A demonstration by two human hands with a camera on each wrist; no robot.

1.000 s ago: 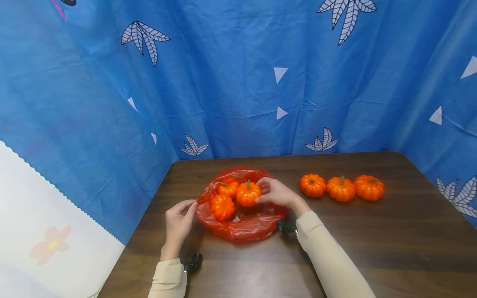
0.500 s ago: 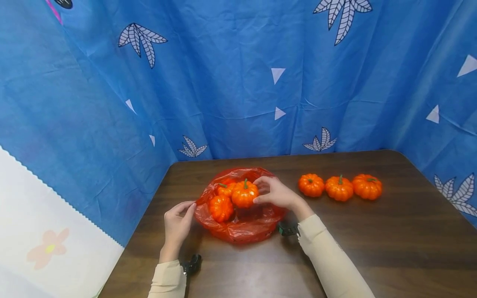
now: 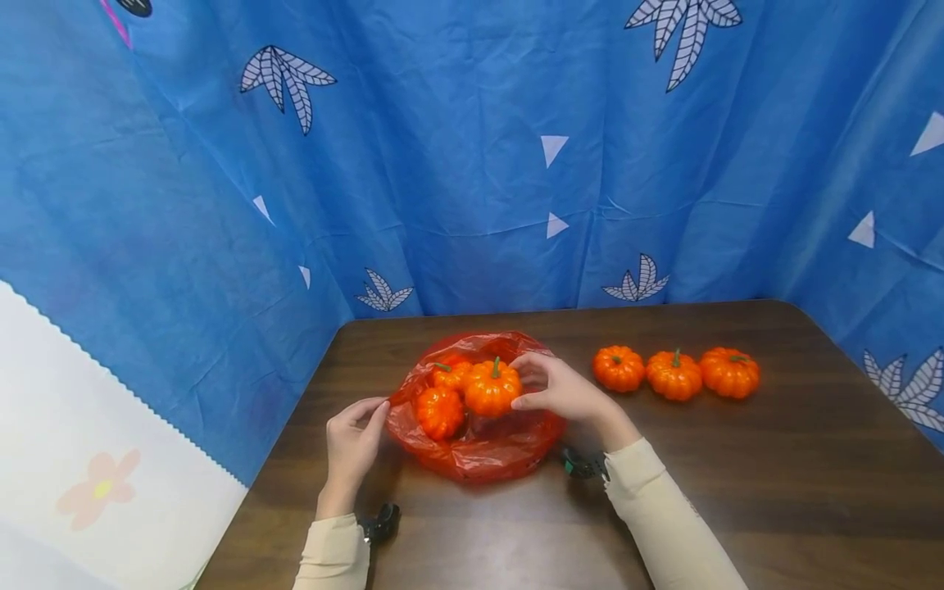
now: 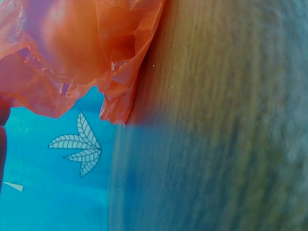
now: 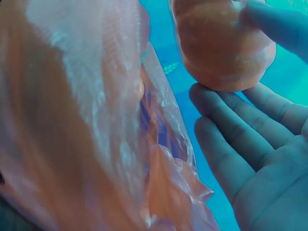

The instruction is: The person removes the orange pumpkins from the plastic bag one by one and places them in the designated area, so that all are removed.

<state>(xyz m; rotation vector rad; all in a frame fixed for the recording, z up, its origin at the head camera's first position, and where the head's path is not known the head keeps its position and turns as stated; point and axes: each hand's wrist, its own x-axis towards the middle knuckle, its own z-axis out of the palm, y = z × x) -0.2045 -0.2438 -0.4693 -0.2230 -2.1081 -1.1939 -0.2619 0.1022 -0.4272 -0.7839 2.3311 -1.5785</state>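
A red plastic bag [image 3: 472, 467] lies with its mouth spread open; its side also fills the upper left of the left wrist view [image 4: 72, 53]. My left hand [image 3: 352, 442] pinches the left rim between thumb and fingers. Above the bag's mouth, my right hand [image 3: 564, 392] holds a small orange pumpkin [image 3: 492, 389] with a green stem. In the right wrist view, thumb and fingertips grip this pumpkin [image 5: 221, 48] beside the bag [image 5: 86, 110]. Inside the bag are two more pumpkins, one in front [image 3: 440, 413] and one behind [image 3: 451, 375], partly hidden.
To the right, three small pumpkins [image 3: 674, 375] stand in a row on the dark wooden table [image 3: 782, 475]. A blue curtain [image 3: 472, 164] with leaf prints hangs behind and beside the table.
My right hand has raised the pumpkin a little from among the others in the bag, and the hand has shifted slightly right. The left hand keeps its pinch on the rim.
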